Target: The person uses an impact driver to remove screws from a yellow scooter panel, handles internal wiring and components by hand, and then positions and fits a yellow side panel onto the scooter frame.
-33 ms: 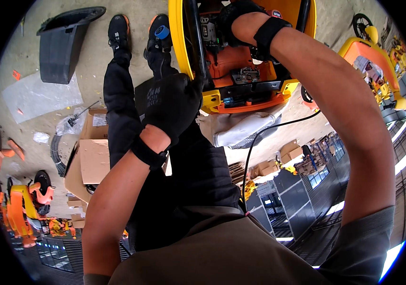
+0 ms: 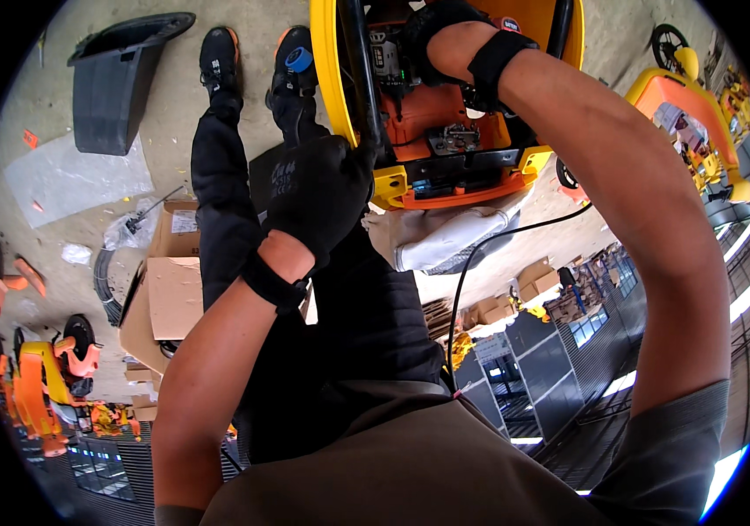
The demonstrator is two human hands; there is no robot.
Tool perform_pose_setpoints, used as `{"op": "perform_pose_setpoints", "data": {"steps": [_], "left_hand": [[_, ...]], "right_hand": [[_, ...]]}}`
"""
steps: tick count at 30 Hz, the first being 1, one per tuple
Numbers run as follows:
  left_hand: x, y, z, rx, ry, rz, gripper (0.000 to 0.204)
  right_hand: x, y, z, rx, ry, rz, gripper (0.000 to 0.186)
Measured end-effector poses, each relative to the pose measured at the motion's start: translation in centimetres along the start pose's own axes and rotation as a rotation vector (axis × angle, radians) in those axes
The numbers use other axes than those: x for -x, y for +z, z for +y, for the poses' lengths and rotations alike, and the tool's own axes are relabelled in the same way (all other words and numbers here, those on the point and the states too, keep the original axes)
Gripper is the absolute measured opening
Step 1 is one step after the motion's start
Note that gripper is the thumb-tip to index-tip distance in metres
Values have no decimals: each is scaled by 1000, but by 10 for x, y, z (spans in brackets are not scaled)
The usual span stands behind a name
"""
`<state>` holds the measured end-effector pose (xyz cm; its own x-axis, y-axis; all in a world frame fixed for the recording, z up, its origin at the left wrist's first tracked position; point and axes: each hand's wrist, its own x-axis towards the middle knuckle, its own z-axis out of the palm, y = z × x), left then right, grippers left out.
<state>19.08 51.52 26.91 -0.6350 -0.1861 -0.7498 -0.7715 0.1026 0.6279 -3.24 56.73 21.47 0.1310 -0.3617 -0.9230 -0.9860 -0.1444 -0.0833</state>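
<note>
My left hand (image 2: 318,188), in a black glove, is closed at the near-left corner of a yellow vehicle body (image 2: 329,79). Its fingers curl round the lower end of a black tube (image 2: 360,70) there. My right hand (image 2: 445,22), also gloved in black with a wrist strap, reaches into the far part of the body; its fingers are hidden. Below it lie an orange inner tray (image 2: 427,110) and a small metal part with wires (image 2: 455,138). Left of the right hand sits a grey-black electrical unit (image 2: 386,57).
A black plastic fender-like part (image 2: 116,96) stands on the floor at far left, beside clear plastic sheeting (image 2: 59,180). An open cardboard box (image 2: 173,294) is by my leg. A black cable (image 2: 471,263) runs across at the right. Other orange-yellow vehicles (image 2: 682,105) stand around.
</note>
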Motion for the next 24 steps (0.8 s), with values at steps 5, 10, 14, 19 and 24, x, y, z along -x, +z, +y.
{"op": "perform_pose_setpoints", "data": {"steps": [5,10,14,19,24], "left_hand": [[1,-4,6,28,-33,-10,39],[-1,-3,4,10,-17,-16,38],[0,-3,7,84,-51,-49,37],[1,-5,6,83,-74,-58,37],[-1,-6,5,41,-17,-64,38]], "right_hand": [[2,-5,2,-20,-1,0,32],[-1,1,6,-59,-4,49,32],[-1,8,6,-4,11,23,32],[-7,2,11,57,-47,-98,32],[-15,19,20,-16,-21,51,31]]}}
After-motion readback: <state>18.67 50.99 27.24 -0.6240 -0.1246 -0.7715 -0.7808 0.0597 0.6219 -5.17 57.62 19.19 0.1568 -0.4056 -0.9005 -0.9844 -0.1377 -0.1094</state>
